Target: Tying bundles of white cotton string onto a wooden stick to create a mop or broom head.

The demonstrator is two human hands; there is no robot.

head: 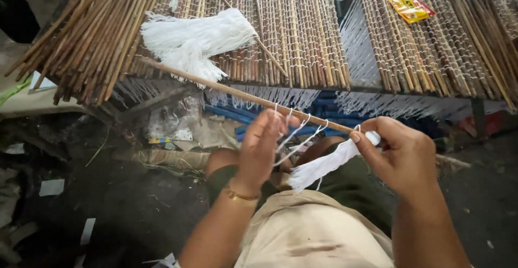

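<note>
Centre of frame: left hand (pixel 260 148) pinching loose white threads (pixel 295 138) against a thin cane (pixel 245 96), keeping them taut. Right hand (pixel 402 157) clamped on a white thread bundle (pixel 324 165) and the cane's near end. Upper left: spare thread hank (pixel 194 41) parked on the woven stick mat (pixel 302 31).

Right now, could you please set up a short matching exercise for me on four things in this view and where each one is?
Things:
1. small bundle of white threads
2. large bunch of white threads
3. yellow packet
4. thin stick

Places:
A. lying on the mat at top right
B. pinched in the right hand
C. lying on the mat at top left
D. slanting up left from the left hand

Pairs: 1-B, 2-C, 3-A, 4-D
</note>
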